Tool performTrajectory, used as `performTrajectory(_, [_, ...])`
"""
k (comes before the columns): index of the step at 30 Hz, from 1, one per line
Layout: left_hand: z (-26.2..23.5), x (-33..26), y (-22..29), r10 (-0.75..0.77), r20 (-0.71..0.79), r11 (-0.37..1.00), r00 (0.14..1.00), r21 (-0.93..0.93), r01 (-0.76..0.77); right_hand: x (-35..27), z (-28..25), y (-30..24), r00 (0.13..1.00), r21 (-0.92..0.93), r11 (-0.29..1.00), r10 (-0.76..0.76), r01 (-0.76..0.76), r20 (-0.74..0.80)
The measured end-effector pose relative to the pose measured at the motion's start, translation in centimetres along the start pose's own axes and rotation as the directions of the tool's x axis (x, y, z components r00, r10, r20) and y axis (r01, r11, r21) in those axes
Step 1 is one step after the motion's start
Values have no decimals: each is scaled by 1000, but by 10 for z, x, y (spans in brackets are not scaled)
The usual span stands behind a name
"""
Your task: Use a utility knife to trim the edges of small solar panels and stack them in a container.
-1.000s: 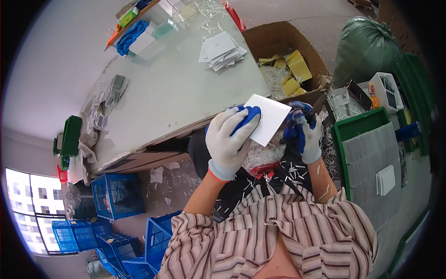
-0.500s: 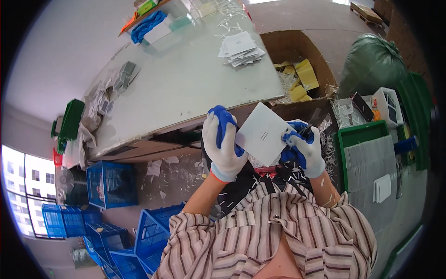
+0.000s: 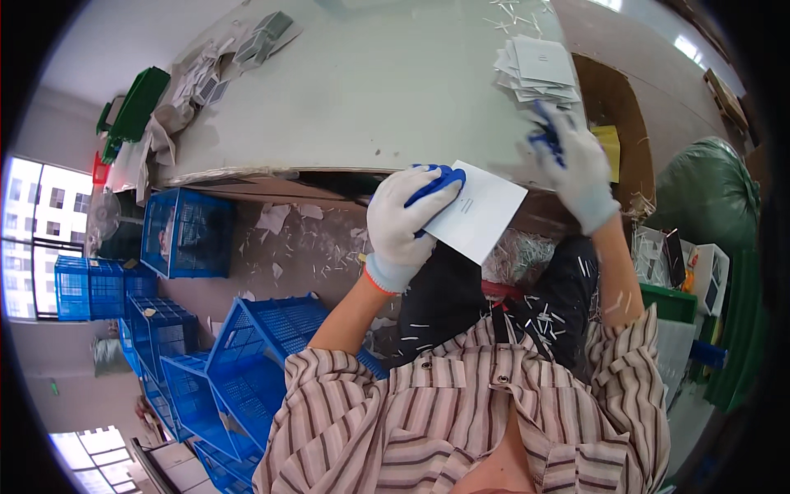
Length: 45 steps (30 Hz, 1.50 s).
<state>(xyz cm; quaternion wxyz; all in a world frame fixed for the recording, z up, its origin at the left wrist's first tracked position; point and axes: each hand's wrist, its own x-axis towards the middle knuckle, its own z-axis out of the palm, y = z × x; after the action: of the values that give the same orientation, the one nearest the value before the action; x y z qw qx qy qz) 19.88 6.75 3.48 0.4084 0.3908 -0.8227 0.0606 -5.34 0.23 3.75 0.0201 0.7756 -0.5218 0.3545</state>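
My left hand (image 3: 407, 210), in a white glove with blue-coated fingers, is closed on a white square card (image 3: 479, 210) with small print in its middle. The card is tilted above my lap, just off the table's near edge. My right hand (image 3: 572, 160), gloved the same way, is raised over the table's right corner, apart from the card. Motion smears its fingers, so whether they hold anything is unclear. Just beyond it, a loose pile of white cards (image 3: 543, 66) lies on the pale table (image 3: 370, 90).
A cardboard box (image 3: 638, 140) with yellow paper stands right of the table. Farther right are a green bag (image 3: 708, 185) and a green tray (image 3: 666, 303). Blue crates (image 3: 255, 354) stack up on the left. Paper strips litter the floor and my dark trousers (image 3: 444, 305).
My right hand has left the card and moved up and right toward the pile. My left hand has kept the card, which is turned differently. The view has shifted leftward.
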Motion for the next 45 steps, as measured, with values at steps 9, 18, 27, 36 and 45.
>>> performTrajectory(9, [11,-7,-5,-739,265,299,619,-695,654,27,77,-11,918,-168,980,-32,106,395])
performTrajectory(18, [20,19,-9,-720,448,198,529,-599,776,17,3,-32,981,526,835,193,-165,1])
performTrajectory(27, [62,84,-2,2,73,997,997,-72,3,7,-26,17,758,798,-25,299,-602,580])
performTrajectory(36, [102,71,-28,-226,189,931,955,-247,269,91,-34,125,869,680,572,447,-458,210])
performTrajectory(45, [145,154,-86,-617,509,216,600,-624,751,119,0,120,857,-83,869,495,-488,143])
